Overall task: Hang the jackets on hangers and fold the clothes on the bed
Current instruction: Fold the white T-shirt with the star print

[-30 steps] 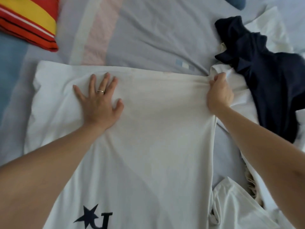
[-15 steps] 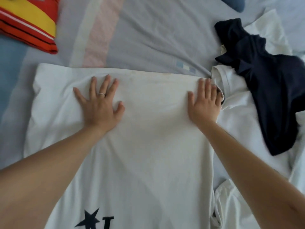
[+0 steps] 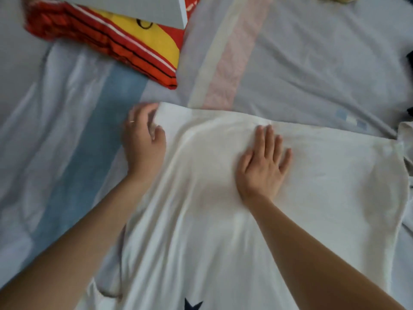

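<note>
Nearest you, at the bottom edge of the view, a dark star print (image 3: 194, 304) shows on a white T-shirt (image 3: 324, 186) that lies spread across the bed. Both your bare forearms reach forward over it. Your right hand (image 3: 264, 162) lies flat on the middle of the shirt, palm down, fingers straight and slightly spread, holding nothing. Your left hand (image 3: 143, 137), a little blurred, is at the shirt's far left corner with fingers curled round the edge of the fabric; a ring (image 3: 131, 121) shows on one finger. Beyond the shirt is the grey bed sheet (image 3: 312, 63), with a blue stripe on the left and a pink and cream stripe in the middle. Furthest, at the top left, lies a red and yellow striped cloth (image 3: 107, 39), well apart from the shirt.
</note>
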The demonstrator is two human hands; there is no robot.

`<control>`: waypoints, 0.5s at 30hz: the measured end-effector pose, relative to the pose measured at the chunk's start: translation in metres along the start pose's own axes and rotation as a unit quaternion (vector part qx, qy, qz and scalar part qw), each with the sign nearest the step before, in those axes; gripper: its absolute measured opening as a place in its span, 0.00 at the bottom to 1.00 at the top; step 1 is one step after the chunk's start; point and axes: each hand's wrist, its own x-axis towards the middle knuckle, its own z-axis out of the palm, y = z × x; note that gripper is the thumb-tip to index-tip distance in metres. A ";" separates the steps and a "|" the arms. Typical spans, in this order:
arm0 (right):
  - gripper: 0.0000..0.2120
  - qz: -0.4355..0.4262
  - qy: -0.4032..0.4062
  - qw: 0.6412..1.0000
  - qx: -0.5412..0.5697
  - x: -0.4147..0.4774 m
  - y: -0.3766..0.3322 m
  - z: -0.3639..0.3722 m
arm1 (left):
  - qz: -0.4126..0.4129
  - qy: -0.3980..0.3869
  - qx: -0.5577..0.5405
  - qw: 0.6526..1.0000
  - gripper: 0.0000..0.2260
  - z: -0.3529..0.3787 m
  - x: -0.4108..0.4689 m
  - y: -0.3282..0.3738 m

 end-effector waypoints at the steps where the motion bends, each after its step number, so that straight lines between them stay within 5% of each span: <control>1: 0.30 0.001 0.001 1.000 -0.006 0.000 -0.001 0.001 | -0.076 -0.014 -0.034 0.996 0.19 -0.005 0.018 -0.004; 3: 0.31 -0.001 0.004 1.000 -0.015 0.001 -0.001 0.000 | -0.164 -0.163 -0.047 0.972 0.25 -0.010 0.040 -0.001; 6: 0.32 0.006 0.012 1.000 -0.018 0.003 -0.003 0.000 | -0.019 -0.361 0.011 0.932 0.38 -0.025 0.055 0.000; 8: 0.32 0.006 0.020 0.999 -0.026 0.003 -0.005 0.000 | 0.059 -0.416 -0.032 0.907 0.28 -0.037 0.057 0.008; 11: 0.31 0.005 0.023 0.999 -0.033 0.004 -0.005 0.001 | 0.059 -0.461 -0.054 0.884 0.10 -0.051 0.057 0.018; 15: 0.31 0.009 0.025 0.999 -0.038 0.005 -0.006 0.002 | 0.075 -0.503 -0.027 0.860 0.14 -0.060 0.068 0.026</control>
